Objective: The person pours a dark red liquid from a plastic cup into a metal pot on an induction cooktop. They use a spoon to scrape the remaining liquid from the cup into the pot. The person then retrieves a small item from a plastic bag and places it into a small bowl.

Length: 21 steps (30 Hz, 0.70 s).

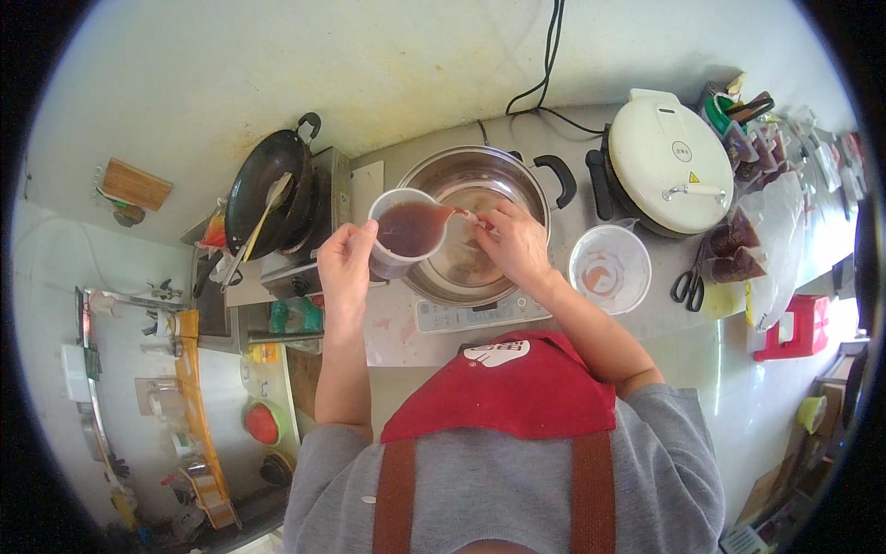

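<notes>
My left hand [346, 266] grips a translucent plastic jug [401, 257] holding reddish-brown liquid [412, 227]. The jug leans to the right, and liquid fills its narrow spout. Right at the spout tip, my right hand [513, 244] pinches a small, pale, reddish thing [473, 217], perhaps the neck of a pouch; my fingers partly hide it. Both hands are above a wide stainless steel pot [477, 296] with a black side handle. Through its opening I see a brownish, shiny bottom. The pot stands on an induction cooker [443, 317] with a button panel.
A white plastic tub [644, 273] with reddish residue stands right of the pot, near black-handled scissors [689, 287]. Behind them sits a cream electric griddle [664, 159]. Filled pouches [735, 249] lie at the right. On the left, a black wok [266, 180] holds utensils.
</notes>
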{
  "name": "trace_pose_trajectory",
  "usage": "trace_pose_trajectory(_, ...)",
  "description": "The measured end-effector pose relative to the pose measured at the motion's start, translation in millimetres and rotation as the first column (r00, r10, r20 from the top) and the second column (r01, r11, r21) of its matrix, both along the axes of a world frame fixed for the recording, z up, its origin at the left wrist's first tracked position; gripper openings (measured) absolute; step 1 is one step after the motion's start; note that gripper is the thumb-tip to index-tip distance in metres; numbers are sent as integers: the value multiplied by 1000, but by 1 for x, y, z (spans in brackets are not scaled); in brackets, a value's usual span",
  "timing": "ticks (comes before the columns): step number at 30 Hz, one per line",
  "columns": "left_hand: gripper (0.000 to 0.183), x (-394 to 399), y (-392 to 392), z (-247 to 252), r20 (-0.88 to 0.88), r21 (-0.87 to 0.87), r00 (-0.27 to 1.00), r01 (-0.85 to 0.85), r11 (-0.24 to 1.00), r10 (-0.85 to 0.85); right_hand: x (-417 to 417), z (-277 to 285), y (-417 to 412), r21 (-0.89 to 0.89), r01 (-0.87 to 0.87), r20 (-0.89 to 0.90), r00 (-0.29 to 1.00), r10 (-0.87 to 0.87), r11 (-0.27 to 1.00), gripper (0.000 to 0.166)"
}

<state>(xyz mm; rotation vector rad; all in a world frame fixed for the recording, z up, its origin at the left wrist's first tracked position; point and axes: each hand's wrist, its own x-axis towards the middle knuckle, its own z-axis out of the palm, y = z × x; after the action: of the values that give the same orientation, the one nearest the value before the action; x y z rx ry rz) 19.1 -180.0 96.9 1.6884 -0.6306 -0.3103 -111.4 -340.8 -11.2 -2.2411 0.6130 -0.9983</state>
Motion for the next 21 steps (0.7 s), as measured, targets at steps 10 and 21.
trace_pose_trajectory(10,30,0,1,1,41,46,999,-4,999,2,0,-2,1,-11,1,4,1000,-1,1000,11)
trace_pose_trajectory(21,31,0,2,2,71,69,997,-19,997,14,-1,-1,2,-3,-6,-1,1000,6,1000,12)
